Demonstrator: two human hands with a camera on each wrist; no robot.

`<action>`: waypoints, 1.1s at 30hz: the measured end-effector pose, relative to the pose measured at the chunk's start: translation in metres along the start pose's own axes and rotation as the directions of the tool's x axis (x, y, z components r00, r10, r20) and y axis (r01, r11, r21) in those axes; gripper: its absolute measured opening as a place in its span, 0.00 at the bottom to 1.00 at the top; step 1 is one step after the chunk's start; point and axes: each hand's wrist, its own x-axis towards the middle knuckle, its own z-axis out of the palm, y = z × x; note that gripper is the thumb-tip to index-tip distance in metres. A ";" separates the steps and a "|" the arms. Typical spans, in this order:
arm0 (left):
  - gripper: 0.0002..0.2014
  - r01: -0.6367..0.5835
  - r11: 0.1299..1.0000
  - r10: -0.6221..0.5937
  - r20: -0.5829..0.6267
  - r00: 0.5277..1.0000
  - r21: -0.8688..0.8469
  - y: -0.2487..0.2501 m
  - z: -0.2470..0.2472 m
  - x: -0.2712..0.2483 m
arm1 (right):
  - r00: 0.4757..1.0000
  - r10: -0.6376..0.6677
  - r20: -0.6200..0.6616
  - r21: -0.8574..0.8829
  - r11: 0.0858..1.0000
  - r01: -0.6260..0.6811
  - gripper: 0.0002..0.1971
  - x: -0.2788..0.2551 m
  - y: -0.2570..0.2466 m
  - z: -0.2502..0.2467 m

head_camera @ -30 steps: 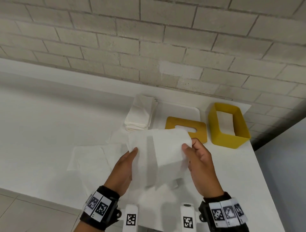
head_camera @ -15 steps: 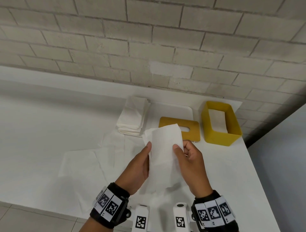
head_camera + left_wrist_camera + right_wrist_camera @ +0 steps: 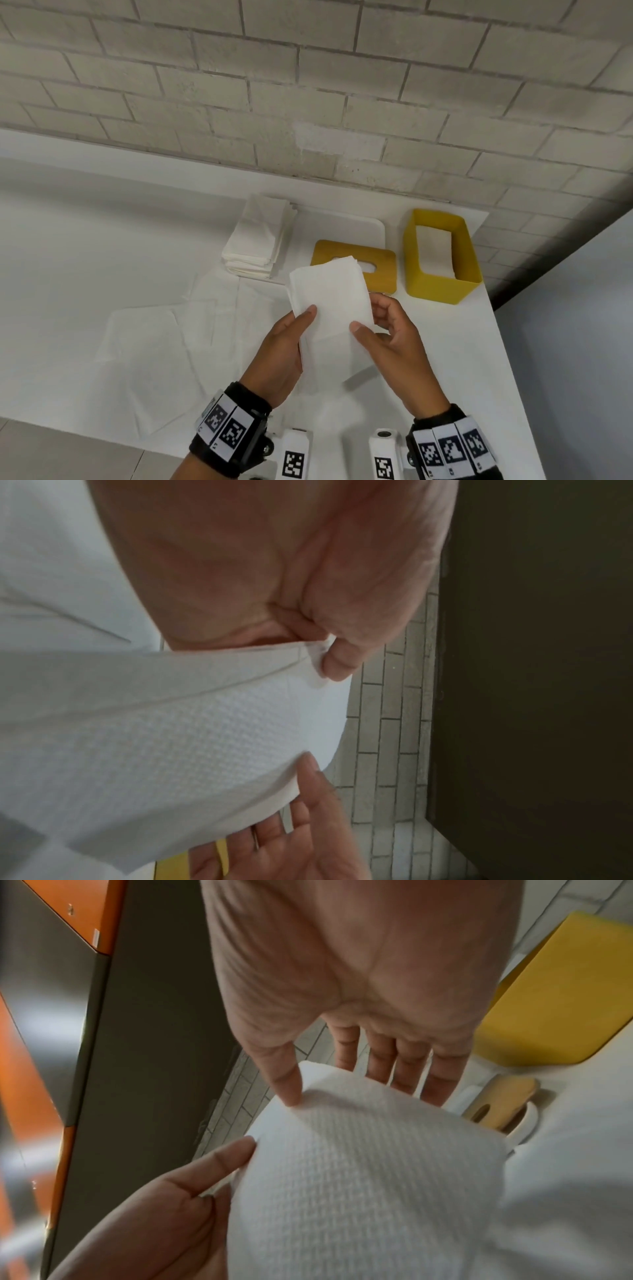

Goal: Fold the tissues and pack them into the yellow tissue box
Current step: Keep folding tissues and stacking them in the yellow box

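Behind held tissue (image 3: 330, 301): lid (image 3: 376, 263), perhaps wooden.

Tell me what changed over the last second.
The tissue, held spread wide, has been folded narrower and raised; the left hand and right hand closed toward each other, still pinching it. The yellow box, lid and folded stack stayed put.

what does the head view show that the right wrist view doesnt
Only the head view shows the stack of folded tissues, the unfolded tissues spread on the table, and the folded tissue already inside the yellow tissue box.

Only the right wrist view shows the orange and grey panels nearby.

Both show the left hand and right hand pinching the held tissue, and the slotted yellow lid.
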 end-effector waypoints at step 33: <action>0.08 -0.279 0.352 0.380 0.136 0.915 0.893 -0.059 -0.027 0.049 | 0.911 -0.021 0.413 -0.815 0.437 0.379 0.13 0.029 0.020 -0.052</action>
